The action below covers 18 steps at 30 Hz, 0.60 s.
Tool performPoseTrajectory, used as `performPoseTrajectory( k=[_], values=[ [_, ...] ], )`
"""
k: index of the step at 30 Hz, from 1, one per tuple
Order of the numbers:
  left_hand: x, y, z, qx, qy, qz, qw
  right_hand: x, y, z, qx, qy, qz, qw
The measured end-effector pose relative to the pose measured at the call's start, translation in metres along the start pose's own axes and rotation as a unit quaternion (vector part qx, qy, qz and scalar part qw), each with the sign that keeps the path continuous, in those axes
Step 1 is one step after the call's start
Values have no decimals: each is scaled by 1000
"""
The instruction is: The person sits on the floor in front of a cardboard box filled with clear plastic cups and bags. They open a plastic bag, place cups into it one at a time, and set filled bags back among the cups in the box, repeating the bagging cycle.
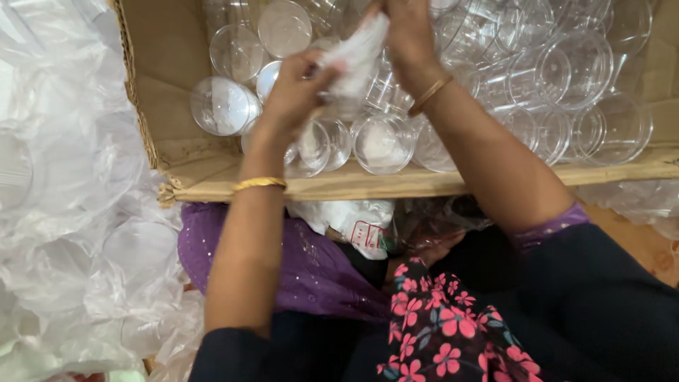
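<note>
On the left, bagged clear containers (78, 212) lie heaped in thin plastic. The left hand (297, 88) pinches a white cloth (357, 53) against a clear cup (339, 106) above the cardboard box (170, 92); the right hand (407, 32) grips the cloth's upper end. Judging by this, wiping is under way on one cup, with many clear cups (566, 71) in the box left. These crowd the space beneath both hands.
</note>
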State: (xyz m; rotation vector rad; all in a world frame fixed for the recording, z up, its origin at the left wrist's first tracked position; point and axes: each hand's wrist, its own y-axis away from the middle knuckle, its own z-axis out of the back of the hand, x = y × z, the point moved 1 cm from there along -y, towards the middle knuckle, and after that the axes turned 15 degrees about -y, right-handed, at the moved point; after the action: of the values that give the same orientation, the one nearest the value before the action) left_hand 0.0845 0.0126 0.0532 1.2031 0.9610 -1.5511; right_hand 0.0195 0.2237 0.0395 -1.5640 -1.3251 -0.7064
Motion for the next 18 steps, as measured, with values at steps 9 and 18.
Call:
performPoseTrajectory(
  k=[9, 18],
  values=[
    [49, -17, 48, -55, 7, -9, 998, -26, -29, 11, 272, 289, 124, 909],
    [50, 3, 71, -63, 44, -80, 994, 10, -18, 12, 5, 38, -107, 993]
  ],
)
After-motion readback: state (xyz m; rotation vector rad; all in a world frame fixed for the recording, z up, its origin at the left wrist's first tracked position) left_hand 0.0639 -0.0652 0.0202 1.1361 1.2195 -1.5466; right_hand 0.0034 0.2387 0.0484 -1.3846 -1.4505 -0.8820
